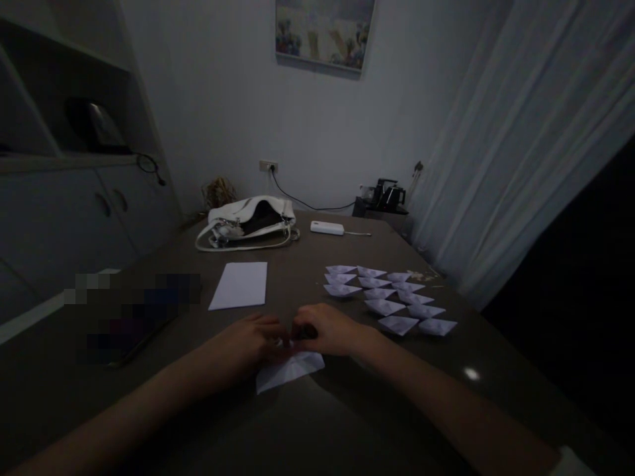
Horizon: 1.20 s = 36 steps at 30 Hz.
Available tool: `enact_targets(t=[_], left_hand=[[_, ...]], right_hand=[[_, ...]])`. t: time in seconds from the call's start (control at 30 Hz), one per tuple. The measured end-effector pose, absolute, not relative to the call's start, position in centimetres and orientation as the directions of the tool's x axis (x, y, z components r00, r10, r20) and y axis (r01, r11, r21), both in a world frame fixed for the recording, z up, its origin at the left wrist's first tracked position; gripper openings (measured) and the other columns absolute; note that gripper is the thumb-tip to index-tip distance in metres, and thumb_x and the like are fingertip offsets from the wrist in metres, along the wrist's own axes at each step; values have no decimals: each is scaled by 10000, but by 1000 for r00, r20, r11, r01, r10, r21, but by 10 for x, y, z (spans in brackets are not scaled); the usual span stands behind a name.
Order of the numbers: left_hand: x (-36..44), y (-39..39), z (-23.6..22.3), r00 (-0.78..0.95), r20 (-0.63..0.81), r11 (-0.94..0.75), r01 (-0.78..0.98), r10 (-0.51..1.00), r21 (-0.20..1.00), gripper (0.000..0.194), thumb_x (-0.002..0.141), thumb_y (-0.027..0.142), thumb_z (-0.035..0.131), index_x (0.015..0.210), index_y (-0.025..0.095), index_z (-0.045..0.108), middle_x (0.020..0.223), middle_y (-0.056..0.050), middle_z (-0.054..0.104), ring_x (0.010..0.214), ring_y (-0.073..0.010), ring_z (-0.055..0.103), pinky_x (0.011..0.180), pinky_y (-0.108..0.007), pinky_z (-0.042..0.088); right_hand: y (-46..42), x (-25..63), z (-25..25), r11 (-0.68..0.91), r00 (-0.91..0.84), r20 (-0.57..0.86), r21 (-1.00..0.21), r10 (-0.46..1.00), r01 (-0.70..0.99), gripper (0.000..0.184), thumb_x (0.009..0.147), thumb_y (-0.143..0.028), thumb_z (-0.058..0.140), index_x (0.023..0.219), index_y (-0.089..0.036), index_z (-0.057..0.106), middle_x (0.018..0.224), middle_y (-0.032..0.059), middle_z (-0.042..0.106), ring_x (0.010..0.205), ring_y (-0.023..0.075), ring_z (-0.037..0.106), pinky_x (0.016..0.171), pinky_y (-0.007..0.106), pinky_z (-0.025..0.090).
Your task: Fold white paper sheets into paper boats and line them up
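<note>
A partly folded sheet of white paper lies at the near middle of the table, its upper edge under my fingers. My left hand is closed on the paper's upper left part, fingers bent. From the right, my right hand pinches the top of the same paper, thumb and forefinger forming a ring. The fingertips of both hands nearly meet and hide the fold between them. To the right stand several folded paper boats in rows. Beyond my left hand is a stack of white paper.
A white handbag sits open at the table's far side, with a white power bank and short cable beside it. On the left lies a dark, pixelated object. A black kettle stands behind, near the white curtain.
</note>
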<state>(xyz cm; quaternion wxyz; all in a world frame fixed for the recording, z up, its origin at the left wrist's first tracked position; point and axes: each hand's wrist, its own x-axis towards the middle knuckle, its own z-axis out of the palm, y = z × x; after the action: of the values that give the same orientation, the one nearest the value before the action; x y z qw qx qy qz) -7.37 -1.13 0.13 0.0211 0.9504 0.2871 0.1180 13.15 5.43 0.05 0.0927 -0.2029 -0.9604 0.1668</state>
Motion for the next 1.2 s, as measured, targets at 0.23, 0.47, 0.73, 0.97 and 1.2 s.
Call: enact_targets(t=[0.23, 0.47, 0.73, 0.97, 1.2], left_hand=[[-69, -17, 3, 785, 179, -804, 585, 593, 101, 211, 822, 82, 557, 901, 235, 678, 934, -34, 670, 861, -191, 590, 763, -314, 412], [-68, -17, 3, 769, 127, -779, 615, 627, 120, 226, 809, 66, 568, 912, 241, 667, 976, -3, 669, 911, -197, 588, 768, -322, 397], [-67, -17, 3, 755, 89, -761, 644, 649, 78, 224, 814, 88, 595, 945, 255, 670, 956, 2, 679, 891, -206, 590, 782, -343, 377], [-68, -18, 2, 760, 137, -771, 635, 635, 53, 204, 830, 111, 599, 939, 265, 676, 884, 3, 674, 838, -184, 578, 713, -315, 353], [-67, -18, 5, 764, 187, -783, 620, 617, 50, 183, 845, 114, 574, 870, 252, 691, 840, 1, 669, 786, -167, 573, 694, -288, 353]], right_hand=[[63, 114, 11, 894, -920, 9, -238, 392, 379, 103, 814, -151, 563, 850, -144, 659, 836, 52, 682, 727, 137, 600, 622, 222, 385], [66, 109, 12, 942, -950, 11, -137, 312, 307, 107, 860, -177, 518, 880, -143, 618, 870, 51, 670, 745, 145, 595, 599, 235, 365], [66, 119, 16, 961, -962, -15, -47, 272, 272, 93, 862, -233, 557, 870, -167, 622, 882, 22, 656, 780, 135, 592, 563, 225, 347], [58, 132, 17, 972, -973, -19, 51, 232, 231, 111, 864, -268, 568, 904, -181, 624, 877, 13, 646, 810, 138, 590, 552, 233, 338], [41, 152, 22, 943, -943, -30, -42, 330, 331, 139, 861, -326, 579, 896, -201, 630, 866, 3, 632, 846, 139, 577, 598, 218, 343]])
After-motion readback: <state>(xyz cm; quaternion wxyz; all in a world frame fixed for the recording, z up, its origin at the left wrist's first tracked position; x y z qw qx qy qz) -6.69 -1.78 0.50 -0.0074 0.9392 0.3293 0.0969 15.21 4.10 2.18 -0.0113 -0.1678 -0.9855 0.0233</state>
